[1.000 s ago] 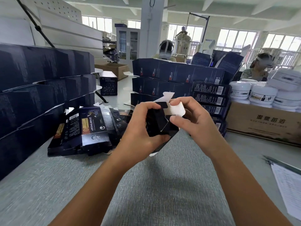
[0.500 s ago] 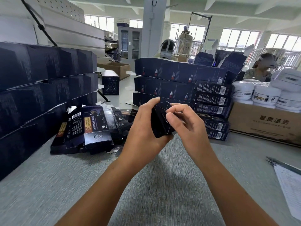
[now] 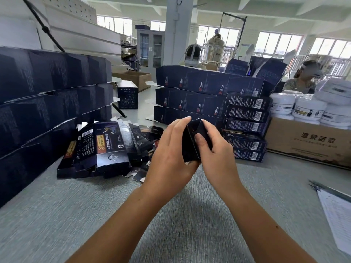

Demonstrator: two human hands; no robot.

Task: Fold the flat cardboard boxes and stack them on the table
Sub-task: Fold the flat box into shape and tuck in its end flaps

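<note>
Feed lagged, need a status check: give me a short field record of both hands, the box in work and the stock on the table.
left hand grip: holds small dark cardboard box from its left
right hand grip: thumb on the box's near face, fingers round its right side
box: folded up, held above grey table
flat stock: pile of flat dark printed cartons, left of hands
folded stock: stacked dark boxes at far left, more behind hands
right edge: brown cardboard case with white tubs

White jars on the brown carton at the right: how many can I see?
4 show clearly on the brown carton: front-left jar, middle jar, right-edge jar, tilted top jar. White parts below and behind them suggest that more are hidden.
</note>
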